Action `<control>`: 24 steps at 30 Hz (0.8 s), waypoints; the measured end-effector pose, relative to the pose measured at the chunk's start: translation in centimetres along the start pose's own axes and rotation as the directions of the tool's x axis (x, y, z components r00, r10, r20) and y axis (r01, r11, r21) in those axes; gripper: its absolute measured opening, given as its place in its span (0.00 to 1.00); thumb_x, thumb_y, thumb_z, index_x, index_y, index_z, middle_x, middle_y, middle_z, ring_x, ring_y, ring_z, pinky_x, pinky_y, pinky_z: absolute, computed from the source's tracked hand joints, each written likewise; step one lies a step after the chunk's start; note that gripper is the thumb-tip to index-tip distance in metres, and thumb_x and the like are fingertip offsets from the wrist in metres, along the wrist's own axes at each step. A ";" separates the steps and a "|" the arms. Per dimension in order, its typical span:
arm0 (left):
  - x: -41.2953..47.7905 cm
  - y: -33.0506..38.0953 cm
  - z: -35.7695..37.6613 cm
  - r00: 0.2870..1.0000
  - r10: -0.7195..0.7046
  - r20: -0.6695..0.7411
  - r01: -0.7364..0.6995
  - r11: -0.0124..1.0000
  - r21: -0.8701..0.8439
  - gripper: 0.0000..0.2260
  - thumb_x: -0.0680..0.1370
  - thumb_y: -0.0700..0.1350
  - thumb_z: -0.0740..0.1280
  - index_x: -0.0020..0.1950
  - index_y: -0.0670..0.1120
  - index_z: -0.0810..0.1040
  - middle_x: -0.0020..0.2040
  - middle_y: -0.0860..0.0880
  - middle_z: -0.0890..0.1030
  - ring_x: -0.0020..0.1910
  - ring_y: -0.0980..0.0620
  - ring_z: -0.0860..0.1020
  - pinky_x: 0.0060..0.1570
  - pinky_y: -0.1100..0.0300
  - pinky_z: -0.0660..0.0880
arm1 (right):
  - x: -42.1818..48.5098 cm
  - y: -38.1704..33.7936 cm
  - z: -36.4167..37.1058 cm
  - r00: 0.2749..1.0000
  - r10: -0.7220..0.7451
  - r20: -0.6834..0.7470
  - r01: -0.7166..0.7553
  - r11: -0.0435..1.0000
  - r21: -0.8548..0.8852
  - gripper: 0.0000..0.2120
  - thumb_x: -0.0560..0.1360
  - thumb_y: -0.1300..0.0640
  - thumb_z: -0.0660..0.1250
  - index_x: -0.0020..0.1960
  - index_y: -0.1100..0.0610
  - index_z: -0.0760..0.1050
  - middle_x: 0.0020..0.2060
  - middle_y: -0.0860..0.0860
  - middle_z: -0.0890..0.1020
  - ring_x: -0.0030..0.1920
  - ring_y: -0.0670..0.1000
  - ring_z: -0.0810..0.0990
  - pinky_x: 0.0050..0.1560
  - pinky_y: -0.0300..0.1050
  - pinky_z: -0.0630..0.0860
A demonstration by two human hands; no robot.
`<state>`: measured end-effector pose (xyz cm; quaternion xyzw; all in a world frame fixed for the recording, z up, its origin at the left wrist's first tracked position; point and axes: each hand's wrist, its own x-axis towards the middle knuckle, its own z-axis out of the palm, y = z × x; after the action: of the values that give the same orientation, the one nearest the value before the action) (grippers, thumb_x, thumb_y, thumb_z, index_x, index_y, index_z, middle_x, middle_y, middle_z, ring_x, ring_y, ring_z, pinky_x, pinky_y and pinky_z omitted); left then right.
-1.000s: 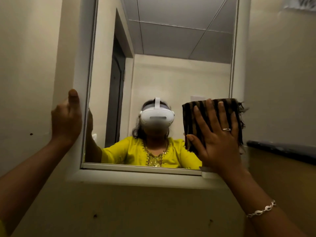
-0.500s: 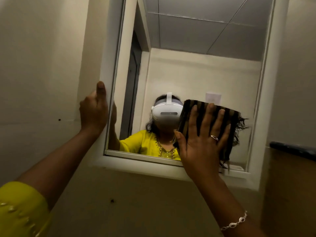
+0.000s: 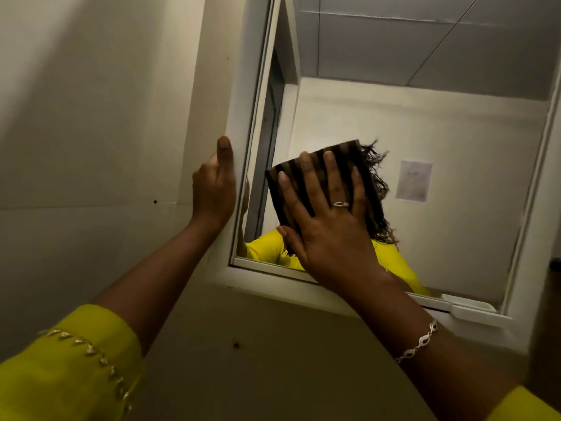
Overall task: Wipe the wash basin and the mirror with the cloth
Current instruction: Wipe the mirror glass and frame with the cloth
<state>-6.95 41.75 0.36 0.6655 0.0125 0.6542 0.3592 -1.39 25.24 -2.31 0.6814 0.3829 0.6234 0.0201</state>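
A wall mirror (image 3: 425, 141) in a white frame (image 3: 243, 123) fills the upper right of the head view. My right hand (image 3: 328, 226) lies flat with fingers spread, pressing a dark brown striped cloth (image 3: 361, 165) with a frayed fringe against the lower left part of the glass. My left hand (image 3: 214, 189) grips the frame's left edge, thumb pointing up. The reflection shows a yellow garment under the cloth. The wash basin is out of view.
A small white ledge (image 3: 473, 311) sticks out at the frame's lower right corner. Beige wall (image 3: 91, 147) surrounds the mirror. A dark object (image 3: 555, 264) juts in at the far right edge. Yellow sleeves sit at both lower corners.
My right hand has slid the cloth leftward across the glass, from the mirror's right side to its lower left. The view has shifted left and closer. My left hand keeps its hold on the frame.
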 end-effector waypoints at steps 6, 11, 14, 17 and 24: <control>-0.3 -0.4 0.0 1.000 -0.007 -0.008 0.007 1.000 -0.009 0.23 0.82 0.47 0.46 0.26 0.47 0.59 0.23 0.49 0.61 0.17 0.60 0.64 0.19 0.71 0.58 | 1.0 -0.5 0.1 0.979 -0.193 0.068 0.194 0.981 -0.013 0.29 0.77 0.42 0.50 0.75 0.53 0.54 0.75 0.59 0.54 0.74 0.63 0.48 0.70 0.66 0.46; -0.7 -0.5 0.0 0.999 -0.040 0.017 0.041 0.998 -0.053 0.23 0.82 0.48 0.46 0.26 0.47 0.59 0.23 0.50 0.61 0.16 0.60 0.63 0.18 0.73 0.57 | 1.2 -0.3 0.3 0.935 -0.343 0.090 0.345 0.939 -0.002 0.29 0.76 0.43 0.52 0.74 0.53 0.56 0.74 0.58 0.57 0.74 0.62 0.50 0.70 0.66 0.48; -0.7 -0.6 -0.1 0.999 -0.037 0.023 0.038 0.998 -0.052 0.23 0.82 0.48 0.45 0.27 0.48 0.59 0.24 0.50 0.61 0.16 0.60 0.63 0.19 0.73 0.57 | 1.3 -0.2 0.3 0.903 -0.417 0.102 0.419 0.908 0.002 0.29 0.76 0.43 0.52 0.74 0.53 0.57 0.74 0.58 0.58 0.74 0.62 0.51 0.70 0.65 0.48; -1.1 -0.7 -0.4 0.998 -0.017 0.061 0.023 0.995 -0.100 0.23 0.80 0.53 0.44 0.30 0.45 0.65 0.25 0.46 0.65 0.20 0.62 0.69 0.21 0.72 0.62 | 1.4 0.2 0.1 0.872 -0.478 0.109 0.478 0.878 0.024 0.28 0.76 0.44 0.50 0.74 0.52 0.57 0.74 0.57 0.59 0.74 0.62 0.53 0.69 0.64 0.49; -1.0 -1.1 -0.5 0.997 0.044 0.065 -0.040 0.997 -0.066 0.17 0.81 0.47 0.47 0.34 0.51 0.65 0.28 0.52 0.64 0.24 0.63 0.67 0.26 0.73 0.63 | 1.9 0.7 0.1 0.723 -0.678 0.134 0.675 0.734 0.072 0.26 0.77 0.43 0.47 0.73 0.49 0.60 0.74 0.55 0.61 0.74 0.60 0.54 0.69 0.62 0.49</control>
<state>-7.07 42.32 -1.14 0.6753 -0.0346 0.6391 0.3667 -1.12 25.80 -0.33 0.5403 0.6077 0.5164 0.2686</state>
